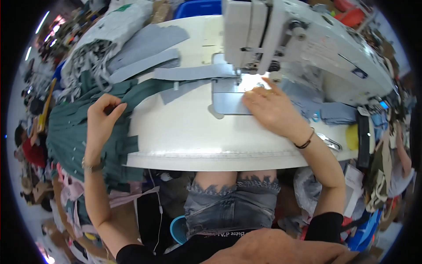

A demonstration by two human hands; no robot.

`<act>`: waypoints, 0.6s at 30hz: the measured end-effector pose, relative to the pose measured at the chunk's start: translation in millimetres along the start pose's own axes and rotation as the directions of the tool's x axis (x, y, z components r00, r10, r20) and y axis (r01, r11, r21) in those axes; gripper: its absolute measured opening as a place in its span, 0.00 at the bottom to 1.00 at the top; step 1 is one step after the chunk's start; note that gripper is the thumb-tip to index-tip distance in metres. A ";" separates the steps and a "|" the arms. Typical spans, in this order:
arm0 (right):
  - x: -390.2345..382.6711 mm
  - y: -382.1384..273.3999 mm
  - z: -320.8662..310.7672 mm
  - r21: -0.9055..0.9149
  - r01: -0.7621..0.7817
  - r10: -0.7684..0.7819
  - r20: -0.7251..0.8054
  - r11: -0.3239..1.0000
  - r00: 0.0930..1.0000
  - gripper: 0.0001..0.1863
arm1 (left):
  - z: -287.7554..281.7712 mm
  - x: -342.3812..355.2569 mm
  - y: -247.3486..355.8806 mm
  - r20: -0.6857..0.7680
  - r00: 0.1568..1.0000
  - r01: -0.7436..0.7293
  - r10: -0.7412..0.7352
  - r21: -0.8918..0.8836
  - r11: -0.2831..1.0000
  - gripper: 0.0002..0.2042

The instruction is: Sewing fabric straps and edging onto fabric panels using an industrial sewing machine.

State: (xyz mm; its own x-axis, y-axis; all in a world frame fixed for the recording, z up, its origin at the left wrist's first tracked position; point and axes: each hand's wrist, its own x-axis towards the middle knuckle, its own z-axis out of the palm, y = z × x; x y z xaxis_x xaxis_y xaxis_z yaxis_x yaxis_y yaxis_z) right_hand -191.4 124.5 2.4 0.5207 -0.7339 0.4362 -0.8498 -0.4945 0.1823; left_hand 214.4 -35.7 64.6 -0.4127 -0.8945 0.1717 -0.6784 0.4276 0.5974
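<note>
blk shirt [182, 250] cropped, strip [193, 72] pt. hidden

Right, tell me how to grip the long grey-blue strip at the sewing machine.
Probably pinch the strip by its left end, with the left hand from the left: it is long and narrow, and its right end reaches beneath the sewing machine.

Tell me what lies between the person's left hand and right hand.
In the head view, going from the left hand to the right hand: first green fabric, then white tabletop, then a flat metal plate.
</note>
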 end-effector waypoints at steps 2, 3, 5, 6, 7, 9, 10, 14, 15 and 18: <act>10.7 -13.2 2.7 0.170 0.078 -0.070 -0.050 0.982 0.996 0.16 | 7.2 -6.5 46.5 0.088 0.996 0.032 -0.006 -0.294 0.955 0.06; 15.4 -25.1 1.5 0.312 0.074 -0.048 -0.088 0.947 0.995 0.18 | 17.6 -9.0 76.0 0.179 0.984 0.096 0.004 -0.544 0.834 0.06; 42.4 -54.3 2.5 0.753 0.083 0.053 -0.155 0.653 0.986 0.31 | 37.1 -15.4 121.6 0.237 0.965 0.076 0.111 -0.658 0.749 0.07; 64.2 -67.6 -14.0 0.912 -0.025 0.017 0.020 0.410 1.000 0.37 | 49.5 -14.3 134.7 0.297 0.941 0.108 0.161 -0.716 0.689 0.08; 76.3 -85.5 -12.8 0.982 -0.096 -0.004 0.098 0.162 0.995 0.35 | 57.5 -12.7 137.8 0.274 0.948 0.066 0.161 -0.664 0.745 0.08; 97.5 -117.8 -7.2 0.837 -0.498 -0.130 0.481 -0.228 0.867 0.23 | 69.5 -10.2 138.0 0.240 0.959 0.051 0.151 -0.669 0.741 0.09; 104.0 -145.7 23.9 0.951 -0.181 0.095 0.210 -0.251 0.973 0.18 | 68.2 -9.6 143.5 0.245 0.962 0.094 0.120 -0.711 0.697 0.10; 94.5 -149.7 -11.5 0.938 -0.339 -0.469 0.270 -0.069 0.841 0.13 | 16.8 0.5 88.7 0.123 0.980 0.185 -0.158 -0.860 0.475 0.07; 75.0 -164.3 13.8 0.978 -0.191 -0.392 0.144 -0.084 0.909 0.23 | 5.7 0.8 81.8 0.037 0.926 0.179 -0.376 -0.918 0.353 0.07; 49.1 -140.2 -12.2 0.924 -0.152 -0.402 0.295 0.352 0.867 0.14 | -0.9 22.6 65.6 0.141 0.931 0.202 -0.337 -0.967 0.152 0.11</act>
State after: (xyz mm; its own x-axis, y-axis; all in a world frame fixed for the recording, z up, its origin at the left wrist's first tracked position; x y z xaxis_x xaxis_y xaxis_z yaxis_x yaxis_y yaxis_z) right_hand -47.7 163.5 9.0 0.8168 -0.5751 0.0448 -0.3021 -0.4927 -0.8161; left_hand 161.1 -28.1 108.3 -0.2412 -0.9585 -0.1520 0.4014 -0.2412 0.8836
